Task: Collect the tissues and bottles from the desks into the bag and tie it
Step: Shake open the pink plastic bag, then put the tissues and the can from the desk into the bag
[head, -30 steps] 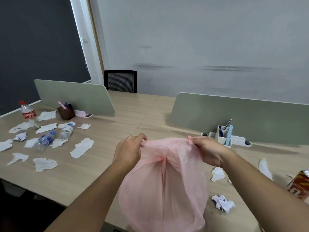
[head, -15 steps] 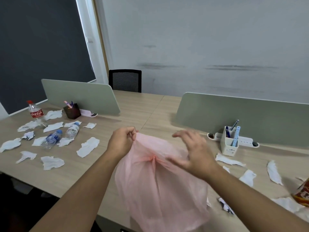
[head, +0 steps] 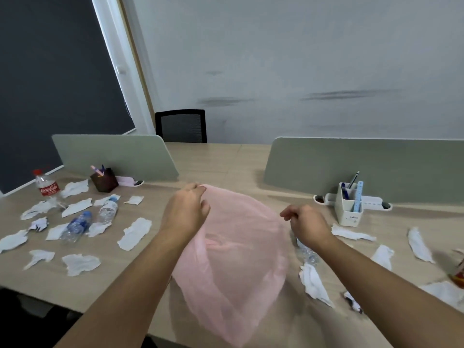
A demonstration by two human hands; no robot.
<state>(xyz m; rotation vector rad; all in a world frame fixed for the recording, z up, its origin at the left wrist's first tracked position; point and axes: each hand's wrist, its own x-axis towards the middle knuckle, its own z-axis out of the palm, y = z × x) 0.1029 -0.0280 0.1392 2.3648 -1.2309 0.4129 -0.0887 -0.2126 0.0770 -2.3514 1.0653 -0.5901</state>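
A person is holding a thin pink bag (head: 233,259) over the near part of the surface (head: 226,162).
The left hand (head: 185,212) is gripping the bag's top edge with curled fingers, and the bag is hanging down past the near edge. The right hand (head: 306,224) is sitting at the bag's right side with its fingers curled; I cannot tell whether it is pinching the film. A crumpled clear bottle (head: 307,254) is lying just beneath the right wrist, with torn tissues (head: 313,282) lying around it. To the left, a Coca-Cola bottle (head: 47,188) is standing upright, and two water bottles (head: 76,226) are lying on their sides among more white scraps (head: 135,233).
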